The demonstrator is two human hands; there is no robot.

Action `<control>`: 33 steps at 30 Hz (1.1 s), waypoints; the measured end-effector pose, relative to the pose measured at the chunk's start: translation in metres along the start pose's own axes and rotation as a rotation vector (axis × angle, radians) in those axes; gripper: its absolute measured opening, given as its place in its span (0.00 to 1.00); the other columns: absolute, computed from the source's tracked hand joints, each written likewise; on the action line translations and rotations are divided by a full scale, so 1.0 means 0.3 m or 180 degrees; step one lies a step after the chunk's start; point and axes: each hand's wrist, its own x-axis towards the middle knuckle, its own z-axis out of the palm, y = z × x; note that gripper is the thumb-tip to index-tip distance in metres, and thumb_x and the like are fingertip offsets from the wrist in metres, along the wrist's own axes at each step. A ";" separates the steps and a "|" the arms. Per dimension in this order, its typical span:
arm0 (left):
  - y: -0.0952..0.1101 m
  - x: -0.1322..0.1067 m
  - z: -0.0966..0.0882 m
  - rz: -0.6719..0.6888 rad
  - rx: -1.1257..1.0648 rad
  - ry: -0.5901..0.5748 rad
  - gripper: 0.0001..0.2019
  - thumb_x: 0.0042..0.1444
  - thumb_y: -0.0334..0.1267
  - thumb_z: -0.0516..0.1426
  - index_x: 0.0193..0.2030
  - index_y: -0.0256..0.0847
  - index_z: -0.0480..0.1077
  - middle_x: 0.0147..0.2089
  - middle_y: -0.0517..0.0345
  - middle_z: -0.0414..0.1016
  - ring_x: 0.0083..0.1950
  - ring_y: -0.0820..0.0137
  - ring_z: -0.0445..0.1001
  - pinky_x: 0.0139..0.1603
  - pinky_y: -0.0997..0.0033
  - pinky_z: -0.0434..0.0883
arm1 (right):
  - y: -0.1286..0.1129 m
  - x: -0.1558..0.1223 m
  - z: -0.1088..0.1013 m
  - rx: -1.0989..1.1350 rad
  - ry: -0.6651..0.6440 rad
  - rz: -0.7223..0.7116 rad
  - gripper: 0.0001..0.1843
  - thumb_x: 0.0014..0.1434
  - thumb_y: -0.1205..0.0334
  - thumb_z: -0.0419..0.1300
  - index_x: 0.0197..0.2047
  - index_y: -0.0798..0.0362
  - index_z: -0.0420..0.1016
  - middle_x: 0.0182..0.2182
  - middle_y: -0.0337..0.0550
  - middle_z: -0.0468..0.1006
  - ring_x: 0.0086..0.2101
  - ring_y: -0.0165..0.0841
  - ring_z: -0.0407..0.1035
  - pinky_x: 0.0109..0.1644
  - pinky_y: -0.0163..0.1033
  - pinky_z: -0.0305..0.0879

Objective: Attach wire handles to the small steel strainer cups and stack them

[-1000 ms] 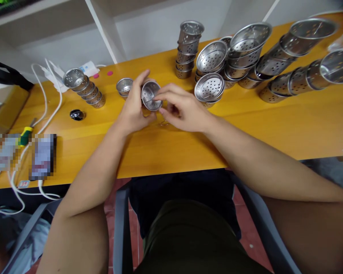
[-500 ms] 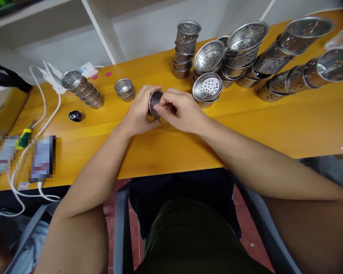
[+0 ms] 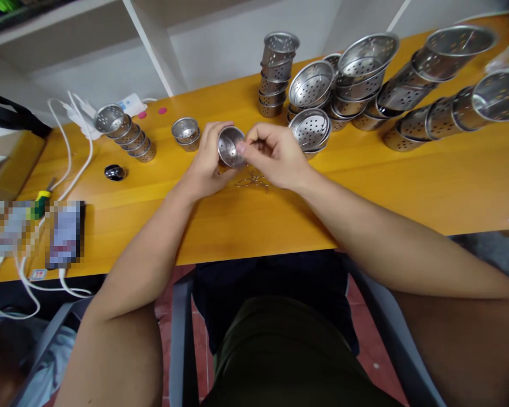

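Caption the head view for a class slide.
Left hand holding a perforated metal cup, right hand at its rim, thin wires on the table.

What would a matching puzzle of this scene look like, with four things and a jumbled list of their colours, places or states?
Things:
1. Left hand
2. Wires
3. Screwdriver
4. Cables

Descriptions:
A. White
B. Holding a cup with holes in it
C. Thin, on the table near the right hand
D. Green and yellow

Pairs: 1-B, 2-C, 3-D, 4-A
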 end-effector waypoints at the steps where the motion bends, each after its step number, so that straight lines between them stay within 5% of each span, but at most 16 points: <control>1: -0.002 -0.001 -0.017 -0.0222 0.0027 -0.0001 0.47 0.74 0.83 0.66 0.87 0.63 0.58 0.79 0.42 0.74 0.84 0.37 0.78 0.89 0.20 0.76 | -0.001 0.003 -0.015 0.0200 -0.0051 -0.0064 0.34 0.82 0.22 0.69 0.41 0.43 0.69 0.37 0.43 0.75 0.37 0.42 0.71 0.45 0.51 0.76; 6: -0.095 -0.022 -0.117 -0.1163 0.0258 0.0473 0.55 0.59 0.87 0.75 0.81 0.59 0.67 0.81 0.42 0.73 0.89 0.31 0.72 0.96 0.18 0.66 | -0.013 -0.001 -0.060 0.0685 -0.0445 -0.0523 0.34 0.84 0.24 0.65 0.39 0.44 0.71 0.37 0.44 0.76 0.35 0.40 0.70 0.42 0.50 0.73; 9: -0.183 -0.042 -0.161 -0.1398 0.0496 0.0920 0.54 0.64 0.93 0.65 0.83 0.60 0.66 0.83 0.44 0.74 0.91 0.37 0.72 0.94 0.25 0.71 | -0.019 -0.013 -0.059 0.0025 -0.1005 -0.0664 0.25 0.83 0.38 0.71 0.40 0.46 0.74 0.38 0.42 0.77 0.35 0.37 0.68 0.43 0.46 0.68; 12: -0.253 -0.056 -0.184 -0.1632 0.0696 0.0801 0.55 0.71 0.96 0.53 0.84 0.55 0.65 0.84 0.49 0.78 0.95 0.49 0.65 0.92 0.27 0.71 | -0.017 -0.019 -0.055 -0.0642 -0.1548 -0.0363 0.16 0.78 0.50 0.72 0.40 0.48 0.77 0.40 0.42 0.80 0.35 0.34 0.69 0.44 0.45 0.65; 16: -0.321 -0.066 -0.180 -0.1791 0.0706 0.0633 0.59 0.71 0.98 0.42 0.81 0.48 0.67 0.80 0.50 0.85 0.99 0.58 0.59 0.95 0.31 0.65 | -0.009 -0.016 -0.057 -0.0839 -0.1648 -0.0106 0.12 0.77 0.51 0.71 0.43 0.49 0.82 0.43 0.44 0.84 0.38 0.35 0.72 0.46 0.44 0.65; 22: -0.402 -0.085 -0.147 -0.1804 0.0505 0.1149 0.56 0.64 0.98 0.58 0.84 0.62 0.65 0.88 0.49 0.77 0.92 0.51 0.74 0.95 0.33 0.71 | 0.003 -0.015 -0.049 -0.0836 -0.1703 -0.0040 0.14 0.78 0.49 0.70 0.45 0.49 0.84 0.44 0.45 0.85 0.38 0.37 0.74 0.47 0.45 0.66; 25: -0.419 -0.088 -0.132 -0.1839 0.0482 0.1046 0.56 0.67 0.97 0.57 0.83 0.57 0.65 0.86 0.49 0.80 0.92 0.55 0.73 0.96 0.35 0.69 | 0.009 -0.016 -0.039 -0.0804 -0.1775 -0.0021 0.14 0.78 0.49 0.70 0.43 0.49 0.83 0.43 0.45 0.85 0.39 0.37 0.74 0.47 0.45 0.67; 29: -0.399 -0.071 -0.137 -0.2031 0.0267 0.0993 0.61 0.55 1.02 0.61 0.77 0.54 0.68 0.82 0.50 0.83 0.88 0.53 0.76 0.94 0.33 0.69 | 0.009 -0.015 -0.032 -0.0767 -0.1799 -0.0002 0.14 0.78 0.48 0.69 0.43 0.49 0.83 0.43 0.46 0.85 0.39 0.38 0.75 0.47 0.45 0.67; 33: -0.358 -0.047 -0.181 -0.1625 0.0644 -0.0014 0.58 0.70 0.96 0.39 0.78 0.47 0.68 0.76 0.46 0.89 0.91 0.65 0.71 0.87 0.31 0.71 | 0.004 -0.017 -0.035 -0.0727 -0.1730 0.0007 0.15 0.78 0.47 0.69 0.45 0.49 0.84 0.43 0.46 0.85 0.39 0.38 0.74 0.47 0.45 0.67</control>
